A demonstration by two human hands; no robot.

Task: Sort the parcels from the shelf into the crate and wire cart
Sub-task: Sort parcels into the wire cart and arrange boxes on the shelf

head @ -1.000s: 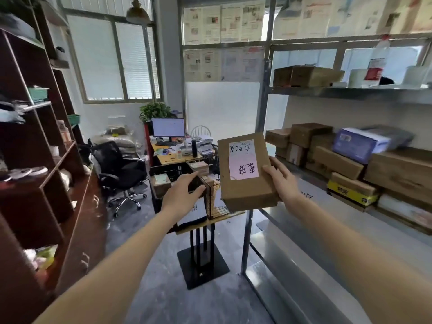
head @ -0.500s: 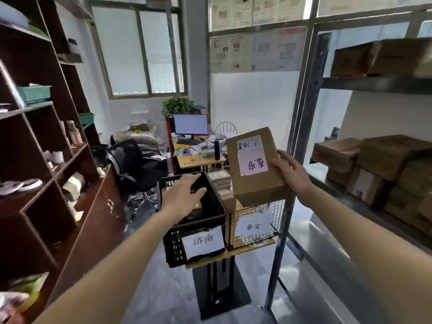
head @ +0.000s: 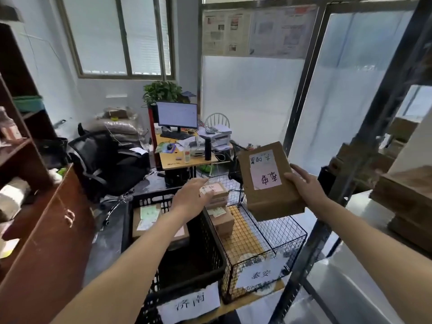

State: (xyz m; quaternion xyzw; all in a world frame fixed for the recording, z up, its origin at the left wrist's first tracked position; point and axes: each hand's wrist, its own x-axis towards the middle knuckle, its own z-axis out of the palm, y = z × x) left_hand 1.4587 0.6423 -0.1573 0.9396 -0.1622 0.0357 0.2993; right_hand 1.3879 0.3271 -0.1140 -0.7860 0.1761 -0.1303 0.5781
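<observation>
Brown cardboard parcel (head: 268,181) up over the wire cart (head: 264,244) — pink label upside down

Right hand (head: 304,185) grips its edge; left hand (head: 191,198) hangs with relaxed fingers above the black plastic crate (head: 187,265) — paper tags read 济南 on the crate, 泰安 on the cart.

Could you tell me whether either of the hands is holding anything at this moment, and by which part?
The right hand grips the labelled brown parcel by its right edge, above the wire cart. The left hand holds nothing.
</observation>
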